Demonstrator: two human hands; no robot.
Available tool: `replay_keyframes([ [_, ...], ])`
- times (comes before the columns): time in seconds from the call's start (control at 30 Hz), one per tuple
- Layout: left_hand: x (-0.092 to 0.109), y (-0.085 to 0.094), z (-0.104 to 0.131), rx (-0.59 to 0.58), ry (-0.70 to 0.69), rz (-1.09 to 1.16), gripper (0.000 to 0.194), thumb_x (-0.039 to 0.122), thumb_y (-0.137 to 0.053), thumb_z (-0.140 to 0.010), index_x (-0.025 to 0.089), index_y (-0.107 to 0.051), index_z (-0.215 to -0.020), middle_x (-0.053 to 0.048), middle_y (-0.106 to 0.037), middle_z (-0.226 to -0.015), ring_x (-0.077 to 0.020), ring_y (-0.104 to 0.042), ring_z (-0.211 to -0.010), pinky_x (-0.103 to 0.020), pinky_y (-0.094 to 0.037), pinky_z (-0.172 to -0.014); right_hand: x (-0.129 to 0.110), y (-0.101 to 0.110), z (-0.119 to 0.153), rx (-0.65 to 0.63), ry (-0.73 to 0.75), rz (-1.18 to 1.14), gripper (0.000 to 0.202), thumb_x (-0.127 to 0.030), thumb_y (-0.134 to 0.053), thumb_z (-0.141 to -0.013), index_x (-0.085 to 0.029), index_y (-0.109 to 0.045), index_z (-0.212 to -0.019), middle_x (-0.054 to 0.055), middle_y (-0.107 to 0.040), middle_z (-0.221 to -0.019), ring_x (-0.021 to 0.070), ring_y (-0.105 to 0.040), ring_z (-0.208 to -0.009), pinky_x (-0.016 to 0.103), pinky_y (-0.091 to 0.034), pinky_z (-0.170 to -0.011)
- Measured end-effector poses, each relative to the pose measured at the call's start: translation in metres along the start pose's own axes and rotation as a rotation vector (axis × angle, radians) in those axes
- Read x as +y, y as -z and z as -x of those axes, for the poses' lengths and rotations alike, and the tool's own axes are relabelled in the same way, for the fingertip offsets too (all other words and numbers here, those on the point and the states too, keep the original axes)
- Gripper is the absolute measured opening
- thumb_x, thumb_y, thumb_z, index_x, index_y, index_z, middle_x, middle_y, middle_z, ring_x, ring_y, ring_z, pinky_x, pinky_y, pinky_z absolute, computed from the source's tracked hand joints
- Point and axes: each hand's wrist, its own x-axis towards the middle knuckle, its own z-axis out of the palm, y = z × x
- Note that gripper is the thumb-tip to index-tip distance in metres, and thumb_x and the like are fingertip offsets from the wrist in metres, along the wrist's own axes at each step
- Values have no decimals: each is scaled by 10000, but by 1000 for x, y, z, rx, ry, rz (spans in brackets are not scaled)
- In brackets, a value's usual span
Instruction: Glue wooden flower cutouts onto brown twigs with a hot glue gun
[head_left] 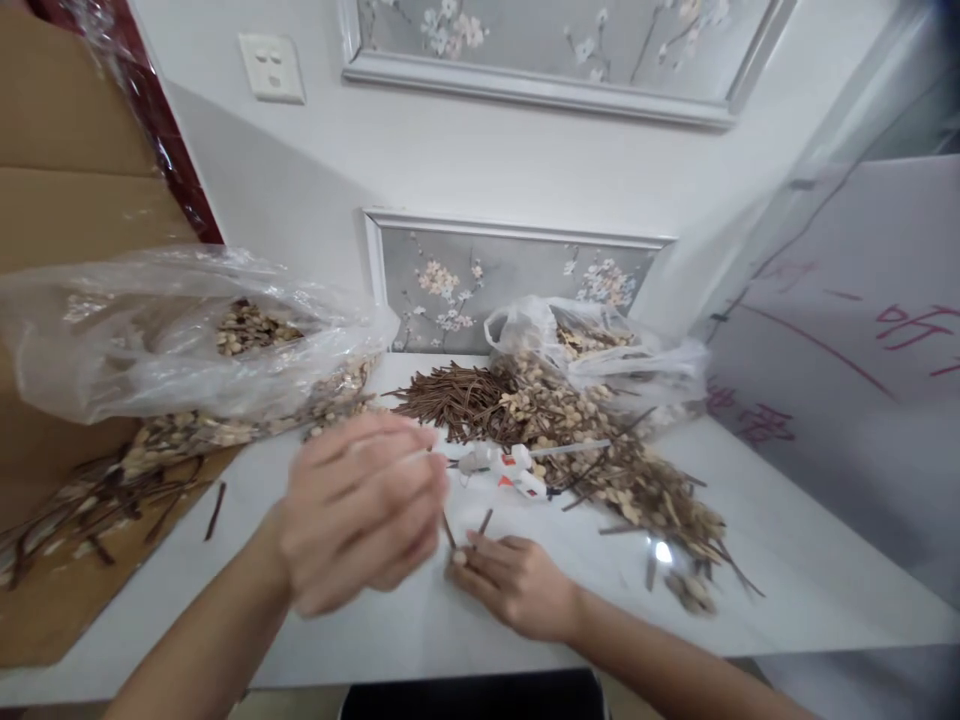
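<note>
My left hand (367, 515) is raised above the middle of the table, blurred, with its fingers curled together. Whatever it may pinch is hidden. Lower and to its right, my right hand (517, 585) rests near the tabletop, its fingers closed on a thin brown stick (485, 521). A second brown stick (448, 530) shows beside those fingertips, between the two hands. Just beyond the hands lies a white glue gun (525, 482) with orange parts, with a clear glue stick (570, 449) close by.
A heap of brown sticks (454, 395) lies toward the wall. Beside it spreads a pile of pale dried flower-like pieces (607, 430) under a clear plastic bag (645, 360). Another plastic bag (150, 350) of pieces sits left, near a cardboard box (67, 220). One stick (215, 511) lies alone.
</note>
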Motion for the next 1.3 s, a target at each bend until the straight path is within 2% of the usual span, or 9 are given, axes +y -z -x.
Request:
replay_keyframes([
  [0.1, 22, -29, 12, -98, -225, 102, 63, 147, -628, -772, 146, -680, -808, -75, -750, -883, -215, -693, -934, -369, -579, -904, -5, -5, 0, -147, -2, -29, 283, -151, -392, -962, -133, -644, -1090, 133, -732, -940, 238, -660, -997, 328, -492, -643],
  [0.17, 33, -49, 35, -133, -194, 183, 118, 120, -564, -773, 147, -668, -820, -98, -751, -867, -221, -699, -890, -376, -585, -883, -9, -1, -4, -219, -26, -67, 231, -173, -449, -912, -135, -650, -1019, 136, -716, -912, 241, -648, -921, 338, -485, -660],
  [0.4, 57, -68, 143, -615, 380, 415, 442, 131, -538, -765, 211, -584, -1197, -117, -702, -1182, -247, -650, -1129, -426, -494, -1040, -16, 20, -17, -344, -51, -153, 367, -273, -587, -782, -102, -606, -1106, 145, -678, -969, 248, -572, -973, 369, -410, -969],
  [0.57, 78, -64, 156, -686, 485, 442, 683, 72, -530, -711, 202, -410, -1371, -147, -582, -1363, -287, -533, -1286, -501, -368, -1150, -8, 16, -17, -359, 8, -150, 395, -266, -640, -714, -106, -616, -1075, 138, -677, -948, 255, -556, -989, 392, -344, -1053],
  [0.73, 76, -71, 148, -653, 656, 478, 796, 66, -559, -664, 244, -338, -1407, -105, -625, -1264, -297, -531, -1273, -537, -349, -1160, -2, 6, -6, -134, -79, -291, 388, -143, -559, -753, -173, -639, -1131, 121, -699, -1026, 249, -581, -1044, 426, -420, -984],
  [0.87, 47, -62, 122, -425, 822, 502, 673, 91, -511, -810, 240, -302, -1432, -134, -569, -1360, -279, -500, -1317, -525, -414, -1107, 5, 13, -16, 141, -503, -617, 319, -154, -502, -827, -208, -681, -1085, 114, -730, -1003, 257, -640, -1011, 422, -502, -866],
  [1.0, 9, -39, 61, -135, 923, 650, 458, 214, -539, -922, 213, -391, -1355, -164, -635, -1269, -266, -590, -1227, -450, -507, -1002, 25, 62, -57, 307, -858, -1134, 266, -269, -566, -840, -157, -670, -1058, 89, -750, -887, 213, -696, -778, 338, -529, -710],
  [1.17, -2, -6, -16, -173, 925, 677, 198, 331, -517, -959, 202, -593, -1089, -49, -723, -908, -178, -707, -830, -242, -564, -652, 37, 154, -102, 353, -788, -1254, 421, -157, -579, -781, -203, -636, -1195, -25, -658, -642, 88, -485, -503, 196, -355, -493],
  [1.3, 15, 4, -38, -148, 837, 586, 238, 343, -540, -941, 186, -614, -778, 4, -656, -711, -134, -634, -660, -203, -499, -557, 32, 185, -109, 361, -756, -1177, 584, -166, -607, -810, -273, -477, -1369, -49, -619, -636, 95, -458, -523, 196, -359, -496],
])
